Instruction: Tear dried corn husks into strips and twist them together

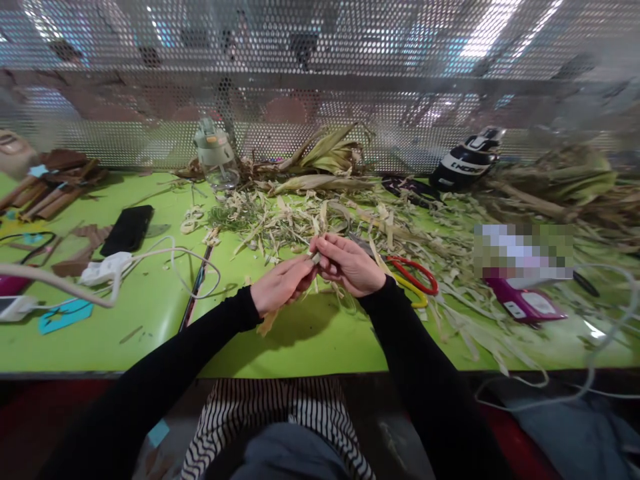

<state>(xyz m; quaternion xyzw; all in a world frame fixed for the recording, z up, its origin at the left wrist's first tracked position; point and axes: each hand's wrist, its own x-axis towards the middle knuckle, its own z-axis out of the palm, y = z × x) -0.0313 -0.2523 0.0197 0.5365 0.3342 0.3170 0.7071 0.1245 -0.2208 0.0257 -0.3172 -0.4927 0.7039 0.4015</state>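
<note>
My left hand (283, 285) and my right hand (350, 264) meet over the green table, fingertips touching. Both are closed in a pinch on a thin pale strip of dried husk (323, 215), which sticks up past my fingers. Most of the piece is hidden by the fingers. A tan husk end (269, 323) hangs below my left palm. By my right wrist lie scissors with a red and a yellow handle (415, 275), their blades partly under the husk. Shredded husk strips (280, 223) are spread just beyond both hands.
Whole dried husks (333, 153) lie along the perforated metal screen (320, 80). A clear bottle (217, 157) and a tilted black bottle (463, 163) stand behind. A phone (127, 229), a white power strip (105, 268) and cables are left; a purple packet (525, 300) is right.
</note>
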